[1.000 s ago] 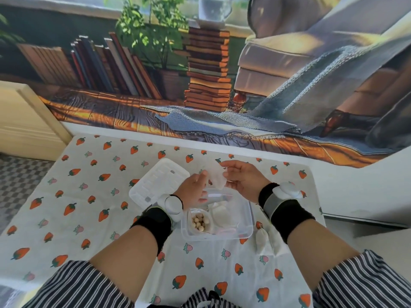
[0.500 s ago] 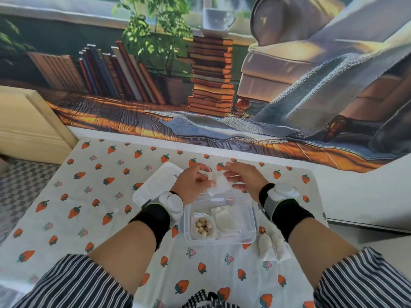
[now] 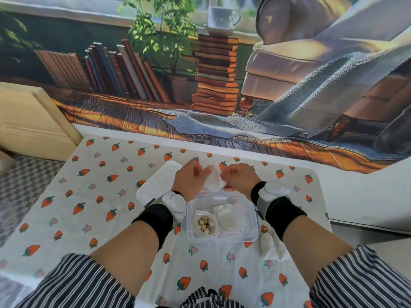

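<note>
I see a clear plastic box (image 3: 252, 227) on a strawberry-print tablecloth (image 3: 100, 207), its lid (image 3: 155, 185) lying to the left and two small white pouches (image 3: 265, 243) just right of it.

Table (image 3: 320, 210) with strawberry-print cloth (image 3: 89, 196): clear box (image 3: 255, 227) mid-surface, lid (image 3: 153, 185) just beside it leftward, white pouches (image 3: 265, 243) toward the right edge.

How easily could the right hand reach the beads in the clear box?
Probably yes, once freed: the clear box holding the beads stands open, but the right hand pinches a white pouch.
</note>
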Demonstrator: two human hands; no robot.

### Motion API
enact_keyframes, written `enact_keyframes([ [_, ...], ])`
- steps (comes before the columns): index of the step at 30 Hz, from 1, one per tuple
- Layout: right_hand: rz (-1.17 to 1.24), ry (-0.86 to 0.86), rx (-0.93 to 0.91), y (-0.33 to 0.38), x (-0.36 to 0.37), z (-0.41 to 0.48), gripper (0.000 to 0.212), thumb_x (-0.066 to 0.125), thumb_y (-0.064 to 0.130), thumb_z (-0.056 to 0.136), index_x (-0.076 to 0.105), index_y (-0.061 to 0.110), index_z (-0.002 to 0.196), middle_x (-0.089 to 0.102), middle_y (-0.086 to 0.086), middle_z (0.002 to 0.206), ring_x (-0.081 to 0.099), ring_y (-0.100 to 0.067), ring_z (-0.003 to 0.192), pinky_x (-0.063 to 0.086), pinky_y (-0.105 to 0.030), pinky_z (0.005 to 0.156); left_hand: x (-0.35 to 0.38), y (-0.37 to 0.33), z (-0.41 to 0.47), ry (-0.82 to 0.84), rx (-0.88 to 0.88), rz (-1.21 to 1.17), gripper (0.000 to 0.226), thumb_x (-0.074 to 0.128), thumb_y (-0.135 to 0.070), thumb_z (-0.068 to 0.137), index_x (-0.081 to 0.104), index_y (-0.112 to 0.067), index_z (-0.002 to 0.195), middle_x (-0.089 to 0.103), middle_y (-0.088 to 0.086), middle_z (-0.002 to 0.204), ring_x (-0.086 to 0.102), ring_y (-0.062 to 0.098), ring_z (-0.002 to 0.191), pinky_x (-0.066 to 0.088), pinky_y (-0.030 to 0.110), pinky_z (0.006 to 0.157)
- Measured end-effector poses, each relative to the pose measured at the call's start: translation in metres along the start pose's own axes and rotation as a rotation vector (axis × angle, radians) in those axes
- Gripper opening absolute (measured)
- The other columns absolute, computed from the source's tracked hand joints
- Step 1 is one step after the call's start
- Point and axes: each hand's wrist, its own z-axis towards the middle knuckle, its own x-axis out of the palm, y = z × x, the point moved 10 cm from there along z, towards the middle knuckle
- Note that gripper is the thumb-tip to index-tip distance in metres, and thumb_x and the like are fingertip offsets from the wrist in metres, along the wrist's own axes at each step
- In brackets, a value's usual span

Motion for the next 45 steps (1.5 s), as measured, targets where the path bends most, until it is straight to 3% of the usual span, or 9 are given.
enact_keyframes([
  [13, -0.466, -0.129, -0.039, 0.003, 0.005, -0.01, 0.019, 0.062, 0.02, 0.075, 0.055, 0.012, 0.06, 0.069, -0.004, 0.06, 0.073, -0.022, 0.067, 0.059, -0.039, 0.069, 0.019, 0.004, -0.019, 0.236, -0.065, 0.168, 0.01, 0.069, -0.024, 0.084, 0.069, -0.014, 0.081, 0.074, -0.003, 0.066, 0.066, 0.004, 0.062, 0.054, 0.022, 0.069],
  [18, -0.602, -0.003, -0.307, 0.025, 0.033, -0.02, 0.017, 0.053, 0.007, 0.085, 0.046, 0.021, 0.078, 0.061, -0.006, 0.077, 0.066, -0.025, 0.066, 0.054, -0.047, 0.063, 0.01, 0.001, -0.02, 0.173, -0.139, 0.112, 0.023, 0.063, -0.02, 0.079, 0.068, -0.006, 0.062, 0.071, -0.002, 0.057, 0.062, 0.01, 0.057, 0.052, 0.026, 0.065],
  [21, -0.759, 0.139, -0.391, 0.029, 0.051, -0.027, 0.029, 0.044, 0.0, 0.095, 0.066, 0.019, 0.094, 0.07, -0.009, 0.097, 0.07, -0.026, 0.081, 0.054, -0.042, 0.075, 0.001, 0.012, -0.017, 0.139, -0.184, 0.1, 0.031, 0.064, -0.022, 0.079, 0.064, -0.005, 0.054, 0.065, -0.002, 0.049, 0.054, 0.009, 0.049, 0.047, 0.026, 0.06],
  [25, -1.013, 0.292, -0.334, 0.024, 0.069, -0.03, 0.039, 0.044, 0.005, 0.091, 0.067, 0.021, 0.118, 0.068, -0.006, 0.104, 0.061, -0.029, 0.091, 0.05, -0.037, 0.076, 0.0, 0.016, -0.02, 0.159, -0.182, 0.043, 0.031, 0.064, -0.02, 0.079, 0.062, -0.014, 0.049, 0.067, -0.001, 0.052, 0.059, 0.009, 0.051, 0.052, 0.027, 0.063],
  [31, -1.21, 0.277, -0.263, 0.01, 0.067, -0.028, 0.027, 0.048, 0.032, 0.098, 0.064, 0.01, 0.101, 0.063, -0.006, 0.093, 0.061, -0.026, 0.089, 0.049, -0.036, 0.073, 0.004, 0.011, -0.023, 0.244, -0.127, -0.139, 0.006, 0.066, -0.007, 0.086, 0.066, -0.013, 0.085, 0.071, 0.003, 0.078, 0.064, 0.015, 0.073, 0.057, 0.039, 0.085],
  [34, -1.131, 0.209, -0.253, 0.019, 0.059, -0.025, 0.043, 0.043, 0.036, 0.104, 0.04, 0.019, 0.065, 0.044, 0.004, 0.069, 0.049, -0.022, 0.077, 0.035, -0.03, 0.069, 0.01, 0.012, -0.031, 0.35, -0.026, -0.039, 0.057, 0.07, -0.004, 0.084, 0.051, -0.026, 0.132, 0.051, -0.004, 0.129, 0.047, 0.01, 0.119, 0.045, 0.035, 0.102],
  [37, -1.071, 0.263, -0.266, 0.025, 0.062, -0.03, 0.043, 0.046, 0.041, 0.102, 0.037, 0.023, 0.064, 0.043, 0.005, 0.071, 0.048, -0.019, 0.075, 0.036, -0.029, 0.067, 0.015, 0.01, -0.037, 0.352, 0.081, 0.124, 0.089, 0.078, -0.015, 0.08, 0.031, -0.03, 0.154, 0.032, -0.011, 0.14, 0.033, 0.004, 0.124, 0.033, 0.024, 0.101],
  [42, -1.014, 0.307, -0.322, 0.033, 0.072, -0.038, 0.026, 0.054, 0.036, 0.097, 0.068, 0.015, 0.103, 0.064, 0.001, 0.097, 0.054, -0.015, 0.082, 0.041, -0.026, 0.07, 0.022, 0.003, -0.034, 0.268, 0.131, 0.16, 0.031, 0.078, -0.024, 0.085, 0.065, -0.01, 0.11, 0.066, 0.006, 0.106, 0.063, 0.022, 0.095, 0.05, 0.035, 0.083],
  [45, -1.062, 0.337, -0.312, 0.029, 0.075, -0.037, 0.023, 0.058, 0.03, 0.093, 0.07, 0.013, 0.102, 0.068, -0.004, 0.099, 0.058, -0.019, 0.083, 0.045, -0.028, 0.07, 0.023, 0.007, -0.033, 0.252, 0.118, 0.141, 0.027, 0.078, -0.034, 0.086, 0.062, -0.012, 0.088, 0.068, 0.008, 0.089, 0.062, 0.021, 0.079, 0.048, 0.035, 0.074],
])
